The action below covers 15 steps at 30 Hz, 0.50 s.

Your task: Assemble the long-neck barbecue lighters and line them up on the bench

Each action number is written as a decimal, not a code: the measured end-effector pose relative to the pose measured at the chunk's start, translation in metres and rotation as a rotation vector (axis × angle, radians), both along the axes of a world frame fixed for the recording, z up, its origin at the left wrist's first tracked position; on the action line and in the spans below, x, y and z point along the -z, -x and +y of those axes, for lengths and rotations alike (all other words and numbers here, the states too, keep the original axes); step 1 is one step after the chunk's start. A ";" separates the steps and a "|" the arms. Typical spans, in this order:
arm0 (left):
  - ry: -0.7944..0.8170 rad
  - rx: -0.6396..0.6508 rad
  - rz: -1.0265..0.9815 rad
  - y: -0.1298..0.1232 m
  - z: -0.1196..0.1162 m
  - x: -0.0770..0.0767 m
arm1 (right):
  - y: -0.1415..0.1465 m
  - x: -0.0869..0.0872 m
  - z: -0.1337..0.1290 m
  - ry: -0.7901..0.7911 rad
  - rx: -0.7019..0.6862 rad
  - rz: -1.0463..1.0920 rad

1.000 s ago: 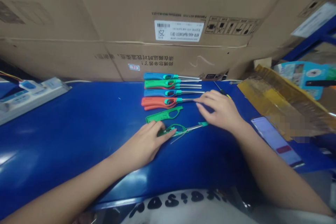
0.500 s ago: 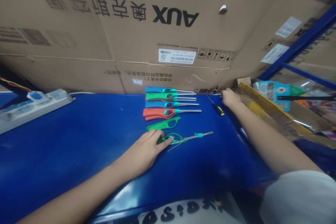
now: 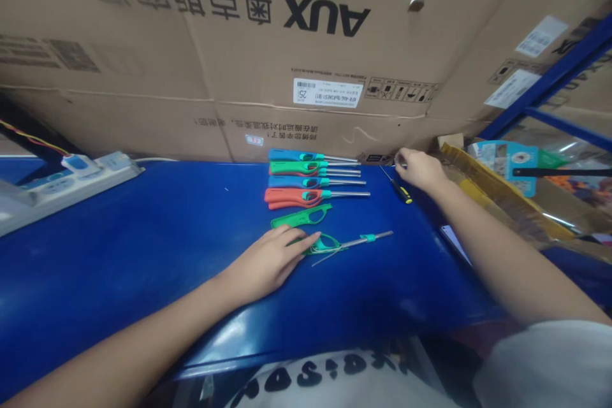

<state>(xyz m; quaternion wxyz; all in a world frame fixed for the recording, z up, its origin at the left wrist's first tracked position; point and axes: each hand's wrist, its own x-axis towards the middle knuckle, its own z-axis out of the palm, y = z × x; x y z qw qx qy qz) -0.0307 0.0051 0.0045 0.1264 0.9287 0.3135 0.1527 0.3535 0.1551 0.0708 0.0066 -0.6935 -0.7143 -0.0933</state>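
While opened, green lighter (image 3: 322,243), nozzle (image 3: 368,238) pointing right

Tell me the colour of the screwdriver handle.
The screwdriver handle is black and yellow, as the head view shows.

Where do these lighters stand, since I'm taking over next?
Looks done: a row of blue, green and orange lighters lies assembled. In hand: the left hand rests on an open green lighter, its metal nozzle and inner parts exposed. Left: the loose green shell half appears unfitted, and the right hand is near a screwdriver without holding it.
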 end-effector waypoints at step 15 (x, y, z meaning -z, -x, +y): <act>0.788 -0.226 -0.583 -0.012 -0.007 -0.023 | 0.150 0.017 -0.144 0.110 -1.066 0.566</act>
